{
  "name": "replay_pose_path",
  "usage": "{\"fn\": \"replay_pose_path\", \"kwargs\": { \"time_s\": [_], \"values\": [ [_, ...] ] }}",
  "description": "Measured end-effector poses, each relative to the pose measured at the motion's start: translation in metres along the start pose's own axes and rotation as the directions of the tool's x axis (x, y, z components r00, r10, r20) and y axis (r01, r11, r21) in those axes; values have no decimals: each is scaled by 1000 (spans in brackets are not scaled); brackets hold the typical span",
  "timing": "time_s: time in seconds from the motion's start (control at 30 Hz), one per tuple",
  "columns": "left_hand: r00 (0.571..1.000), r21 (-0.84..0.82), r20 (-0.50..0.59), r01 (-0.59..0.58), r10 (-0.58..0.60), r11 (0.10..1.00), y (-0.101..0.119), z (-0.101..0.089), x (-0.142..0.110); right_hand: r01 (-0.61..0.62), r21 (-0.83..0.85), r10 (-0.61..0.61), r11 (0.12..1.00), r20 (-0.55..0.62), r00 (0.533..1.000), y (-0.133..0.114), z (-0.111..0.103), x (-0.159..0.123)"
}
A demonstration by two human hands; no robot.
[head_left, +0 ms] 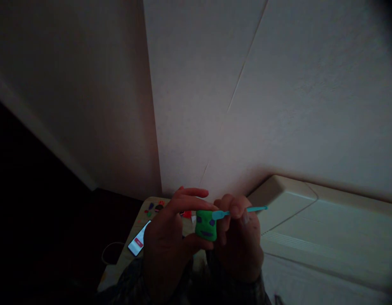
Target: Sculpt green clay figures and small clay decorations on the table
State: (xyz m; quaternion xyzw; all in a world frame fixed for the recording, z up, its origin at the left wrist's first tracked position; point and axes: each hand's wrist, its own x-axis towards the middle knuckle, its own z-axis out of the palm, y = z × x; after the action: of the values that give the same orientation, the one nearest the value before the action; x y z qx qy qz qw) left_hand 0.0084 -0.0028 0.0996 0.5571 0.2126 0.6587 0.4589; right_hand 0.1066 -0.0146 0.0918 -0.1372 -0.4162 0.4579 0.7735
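Observation:
My left hand (170, 231) pinches a small green clay block (206, 228) between thumb and fingers, low in the middle of the view. Dark purple pieces on the block's front look like two eyes and a mouth. My right hand (238, 237) is closed around a light-blue modelling tool (255, 209), held almost level. The tool's wide flat end lies at the block's upper right corner, by one purple eye; whether it presses into the clay I cannot tell. Its thin end points right.
A small table (124, 258) below my hands bears a lit phone (139, 239) and several small coloured clay bits (150, 206). A red piece (186, 214) lies behind my left fingers. A pale headboard (294, 212) stands at the right, against the wall (262, 106).

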Motion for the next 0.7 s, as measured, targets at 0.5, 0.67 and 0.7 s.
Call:
{"fn": "replay_pose_path", "kwargs": {
  "time_s": [0.5,0.67,0.7],
  "values": [
    [999,-36,35,-8,9,999,-4,-1,-4,44,1,-44,999,-25,999,1,3,0],
    [999,-49,20,35,-34,998,-3,0,-5,32,10,-32,999,-14,999,0,3,0],
    [999,-49,21,39,-38,998,-3,0,-5,37,12,-37,999,-20,999,0,3,0]
  ]
}}
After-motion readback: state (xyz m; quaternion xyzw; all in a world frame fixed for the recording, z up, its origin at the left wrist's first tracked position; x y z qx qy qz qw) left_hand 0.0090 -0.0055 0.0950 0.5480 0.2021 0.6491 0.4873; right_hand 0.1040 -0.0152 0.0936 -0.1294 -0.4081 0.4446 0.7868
